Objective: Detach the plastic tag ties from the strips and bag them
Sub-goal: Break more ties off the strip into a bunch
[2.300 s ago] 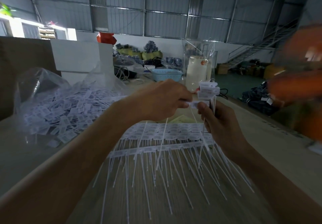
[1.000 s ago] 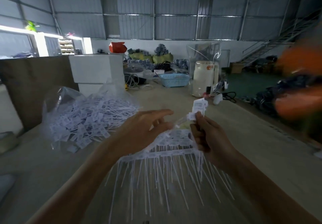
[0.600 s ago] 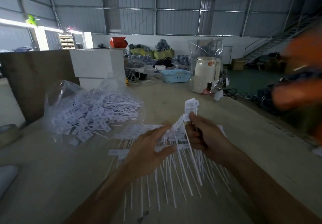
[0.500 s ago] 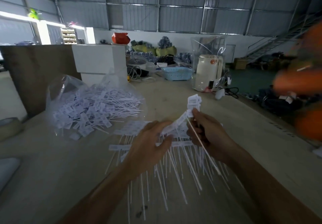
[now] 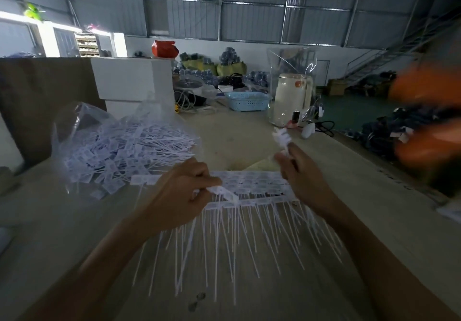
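The plastic tag ties (image 5: 249, 191) on the strips are white, their flat label heads carrying a faint bluish printed pattern too blurred to read, and the loose ones heaped in the clear, colourless bag (image 5: 82, 131) show the same white with a pale blue-violet cast. The table (image 5: 374, 233) beneath them is a plain light beige-tan. Farther back stand a pale blue perforated basket (image 5: 247, 101), a cream kettle (image 5: 291, 98) with a small orange-red dot, a white block (image 5: 132, 78) and a red bag (image 5: 164, 49).
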`<state>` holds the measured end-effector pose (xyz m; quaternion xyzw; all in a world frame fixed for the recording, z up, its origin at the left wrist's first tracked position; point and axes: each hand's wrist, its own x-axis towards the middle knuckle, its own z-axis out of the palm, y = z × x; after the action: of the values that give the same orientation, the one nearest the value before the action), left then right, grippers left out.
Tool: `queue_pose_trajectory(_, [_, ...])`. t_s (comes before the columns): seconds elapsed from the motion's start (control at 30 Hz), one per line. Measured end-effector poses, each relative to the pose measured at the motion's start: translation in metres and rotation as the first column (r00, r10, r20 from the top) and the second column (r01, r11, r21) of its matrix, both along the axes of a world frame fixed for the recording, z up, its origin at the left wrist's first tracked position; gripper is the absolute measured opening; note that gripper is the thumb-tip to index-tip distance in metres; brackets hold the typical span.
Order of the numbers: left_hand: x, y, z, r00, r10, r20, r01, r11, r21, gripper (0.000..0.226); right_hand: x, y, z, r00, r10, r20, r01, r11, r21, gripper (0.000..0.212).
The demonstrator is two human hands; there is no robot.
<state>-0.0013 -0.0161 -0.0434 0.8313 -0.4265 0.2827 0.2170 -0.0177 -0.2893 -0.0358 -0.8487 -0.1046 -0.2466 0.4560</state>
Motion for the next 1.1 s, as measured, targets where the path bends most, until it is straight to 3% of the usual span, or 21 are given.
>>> queue_pose_trajectory(0.07, [-0.001, 0.009, -0.002, 0.998, 0.006, -0.056, -0.011, 0.997, -0.076, 0.031, 0.001, -0.015, 0.004, 0.999, -0.036, 0.003, 0.034, 0.972, 0.232, 0.024])
queue_pose_trajectory(0.17, [-0.004, 0.013, 0.003, 0.994, 0.059, -0.088, -0.074, 0.981, -0.18, 0.036, 0.0, -0.011, 0.004, 0.985, 0.168, -0.039, -0.12, 0.829, 0.546, 0.034])
queue_pose_trajectory(0.3, [-0.016, 0.001, 0.004, 0.997, 0.067, -0.043, -0.073, 0.981, -0.182, 0.035, -0.004, 0.016, -0.005, 0.913, 0.365, -0.184, -0.198, 0.789, 0.582, 0.034])
queue_pose_trajectory(0.4, [-0.022, -0.006, -0.001, 0.997, 0.07, 0.02, -0.066, 0.983, -0.17, 0.033, -0.01, 0.024, -0.007, 0.846, 0.499, -0.19, -0.295, 0.733, 0.613, 0.034])
queue_pose_trajectory(0.6, [-0.023, -0.007, -0.001, 0.992, 0.088, 0.094, -0.068, 0.977, -0.201, 0.034, -0.017, 0.037, -0.004, 0.826, 0.519, -0.218, -0.354, 0.78, 0.516, 0.022])
queue_pose_trajectory(0.73, [-0.025, -0.006, 0.0, 0.991, 0.083, 0.106, -0.061, 0.979, -0.194, 0.034, -0.021, 0.043, -0.007, 0.81, 0.535, -0.241, -0.381, 0.793, 0.476, 0.025])
queue_pose_trajectory(0.87, [-0.024, -0.006, -0.002, 0.986, 0.091, 0.142, -0.07, 0.987, -0.147, 0.029, -0.024, 0.048, -0.007, 0.852, 0.481, -0.206, -0.369, 0.832, 0.415, 0.026])
queue_pose_trajectory(1.1, [-0.022, -0.004, -0.004, 0.971, 0.151, 0.185, -0.14, 0.988, -0.072, 0.028, -0.03, 0.054, -0.001, 0.941, 0.335, -0.037, -0.334, 0.942, 0.037, 0.014])
